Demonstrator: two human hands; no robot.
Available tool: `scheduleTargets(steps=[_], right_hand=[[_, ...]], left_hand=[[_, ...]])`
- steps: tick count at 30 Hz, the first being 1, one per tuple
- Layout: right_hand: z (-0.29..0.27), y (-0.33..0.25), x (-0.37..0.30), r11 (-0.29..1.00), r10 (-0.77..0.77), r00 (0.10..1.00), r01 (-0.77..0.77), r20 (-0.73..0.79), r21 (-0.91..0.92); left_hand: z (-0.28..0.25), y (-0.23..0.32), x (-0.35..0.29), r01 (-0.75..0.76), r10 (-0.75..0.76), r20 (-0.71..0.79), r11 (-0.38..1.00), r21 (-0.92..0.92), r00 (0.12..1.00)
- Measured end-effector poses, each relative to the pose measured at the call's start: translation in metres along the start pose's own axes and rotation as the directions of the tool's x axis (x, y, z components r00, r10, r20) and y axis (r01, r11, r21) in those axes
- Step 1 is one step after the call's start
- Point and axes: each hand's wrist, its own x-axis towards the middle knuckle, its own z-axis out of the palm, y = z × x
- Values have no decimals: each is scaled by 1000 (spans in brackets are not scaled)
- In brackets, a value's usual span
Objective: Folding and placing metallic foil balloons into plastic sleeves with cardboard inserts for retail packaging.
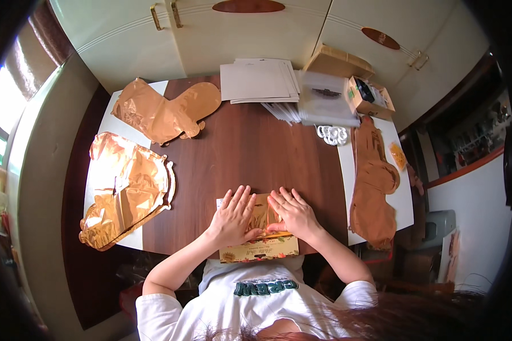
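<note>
Package (259, 251) at table edge (182, 249) | left hand (232, 219), right hand (296, 216) atop | papers (259, 82) distant

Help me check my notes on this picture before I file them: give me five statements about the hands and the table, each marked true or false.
1. The left hand and the right hand rest palm down on a printed package. True.
2. The stack of pale sheets lies at the table's near edge. False: the stack of pale sheets is at the far edge, by the cabinet doors.
3. Copper-coloured foil pieces lie on both sides of the table. True.
4. The left hand holds the white looped bundle. False: the white looped bundle lies on the table, apart from both hands.
5. An open box with dark items inside stands at the far right. True.
</note>
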Motion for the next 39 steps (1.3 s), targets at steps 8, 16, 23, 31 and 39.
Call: scheduleTargets(steps=[8,16,23,31,39], right_hand=[[-7,-2,-1,998,12,995,-7,96,-59],[-13,-3,0,996,20,983,-3,183,-90],[-13,-3,0,994,0,990,16,140,-111],[-10,-2,0,992,-9,982,33,188,-122],[-19,-14,-7,984,-83,993,94,81,-149]], left_hand=[[-6,2,-6,88,-89,20,996,30,996],[-8,-10,-23,108,-109,28,994,25,994],[-10,-22,-37,164,-168,39,984,75,985],[-17,-10,4,-1,0,-84,1000,-13,996],[5,-12,14,-190,189,-67,982,-14,980]])
